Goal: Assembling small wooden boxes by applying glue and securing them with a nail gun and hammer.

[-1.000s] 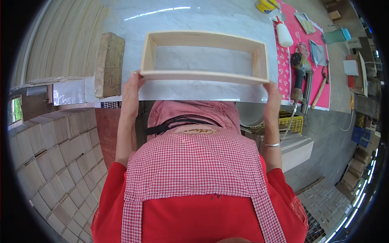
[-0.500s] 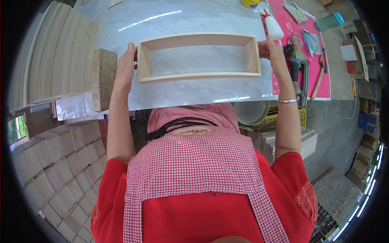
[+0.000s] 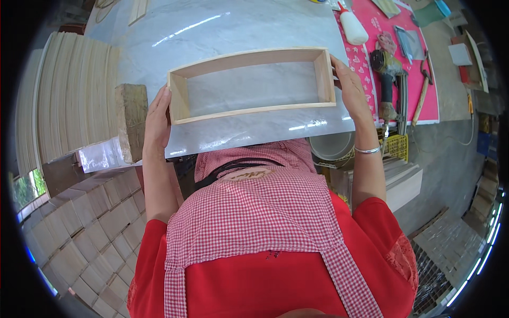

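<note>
A long rectangular frame of pale wood (image 3: 238, 59) is level over the marble-patterned tabletop, and the tabletop shows through its middle. My left hand (image 3: 158, 117) presses against the outside of its left end, thumb near the upper edge. At the opposite end my right hand (image 3: 349, 89) holds the short side, its fingers partly hidden behind the wood. Both hands are closed on the frame between them. Whether its underside rests on the table or hangs just above it, I cannot tell.
At the left stand a tall stack of thin boards (image 3: 74, 98) and a worn block (image 3: 132, 122). A white glue bottle (image 3: 353, 27), a nail gun (image 3: 387, 85) and a hammer (image 3: 422, 95) lie to the right around a pink sheet (image 3: 430, 111). Stacked wooden pieces (image 3: 87, 222) fill the lower left.
The view has shifted and turned a little. In it, the frame has moved slightly left and down, its left end now lower than its right. Both hands keep their hold on the ends.
</note>
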Motion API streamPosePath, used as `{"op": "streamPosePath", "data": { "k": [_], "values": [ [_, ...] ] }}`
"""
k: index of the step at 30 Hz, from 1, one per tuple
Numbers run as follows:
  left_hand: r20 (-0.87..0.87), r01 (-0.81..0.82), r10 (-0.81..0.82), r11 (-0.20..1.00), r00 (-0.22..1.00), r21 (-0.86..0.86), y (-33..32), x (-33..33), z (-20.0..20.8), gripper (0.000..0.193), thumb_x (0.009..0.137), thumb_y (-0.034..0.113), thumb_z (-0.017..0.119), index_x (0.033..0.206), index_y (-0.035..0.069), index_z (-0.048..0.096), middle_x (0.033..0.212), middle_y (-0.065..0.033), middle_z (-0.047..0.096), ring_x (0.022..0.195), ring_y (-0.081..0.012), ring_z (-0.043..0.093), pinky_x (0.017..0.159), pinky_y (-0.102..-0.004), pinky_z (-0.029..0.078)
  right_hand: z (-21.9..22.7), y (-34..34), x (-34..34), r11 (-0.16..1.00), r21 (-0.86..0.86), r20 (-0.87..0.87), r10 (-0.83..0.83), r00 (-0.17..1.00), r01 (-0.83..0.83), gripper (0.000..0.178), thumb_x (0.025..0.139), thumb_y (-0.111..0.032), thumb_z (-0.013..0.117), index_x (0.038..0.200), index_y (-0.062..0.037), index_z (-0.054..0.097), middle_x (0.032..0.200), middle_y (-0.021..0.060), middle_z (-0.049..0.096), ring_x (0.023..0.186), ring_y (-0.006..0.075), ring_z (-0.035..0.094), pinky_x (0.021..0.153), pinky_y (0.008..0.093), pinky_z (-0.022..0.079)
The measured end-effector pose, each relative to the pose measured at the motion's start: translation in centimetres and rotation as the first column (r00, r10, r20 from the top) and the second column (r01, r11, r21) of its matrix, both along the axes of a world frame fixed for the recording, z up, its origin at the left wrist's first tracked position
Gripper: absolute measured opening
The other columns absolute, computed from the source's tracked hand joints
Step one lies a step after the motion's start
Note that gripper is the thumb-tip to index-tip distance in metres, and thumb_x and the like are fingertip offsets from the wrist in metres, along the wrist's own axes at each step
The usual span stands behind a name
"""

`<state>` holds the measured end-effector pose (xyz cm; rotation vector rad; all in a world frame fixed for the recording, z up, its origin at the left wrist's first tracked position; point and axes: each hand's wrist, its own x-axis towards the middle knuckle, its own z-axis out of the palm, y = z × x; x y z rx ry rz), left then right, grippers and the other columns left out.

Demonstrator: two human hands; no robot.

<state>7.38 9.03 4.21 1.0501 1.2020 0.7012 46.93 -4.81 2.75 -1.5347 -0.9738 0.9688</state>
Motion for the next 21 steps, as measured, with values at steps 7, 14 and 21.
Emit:
{"op": "streamPosePath", "data": {
  "k": [7,14,21],
  "values": [
    [-0.026,-0.052,0.053,0.998,0.998,0.020,-0.3,0.4,-0.1,0.052,0.105,0.035,0.044,0.141,-0.002,0.044,0.135,-0.0090,0.055,0.122,-0.0162,0.053,0.104,-0.0314,0.041,-0.3,-0.2,0.1,0.999,-0.008,0.011,0.044,0.999,-0.044,0.052,0.105,-0.035,0.040,0.144,-0.0014,0.046,0.132,0.0117,0.058,0.121,0.0212,0.055,0.102,0.0345,0.044],
    [0.117,-0.029,0.019,0.996,0.993,0.084,-0.1,-0.1,-0.3,0.050,0.104,0.030,0.047,0.145,0.002,0.041,0.135,-0.0082,0.055,0.122,-0.0170,0.053,0.103,-0.0335,0.041,3.3,0.5,-1.2,0.995,0.071,0.234,0.045,0.971,-0.063,0.051,0.096,-0.012,0.057,0.144,-0.0008,0.044,0.132,0.0131,0.059,0.119,0.0223,0.057,0.098,0.0347,0.047],
    [-0.009,-0.125,0.146,0.876,0.989,0.465,3.1,1.9,5.1,0.063,0.094,0.023,0.063,0.149,0.004,0.035,0.148,-0.0113,0.041,0.136,-0.0245,0.041,0.110,-0.0407,0.035,16.6,6.3,-0.5,0.792,0.516,0.752,-0.237,0.615,-0.326,0.056,0.084,0.004,0.060,0.139,-0.0021,0.050,0.132,0.0152,0.060,0.120,0.0317,0.058,0.098,0.0403,0.048]
  ]
}}
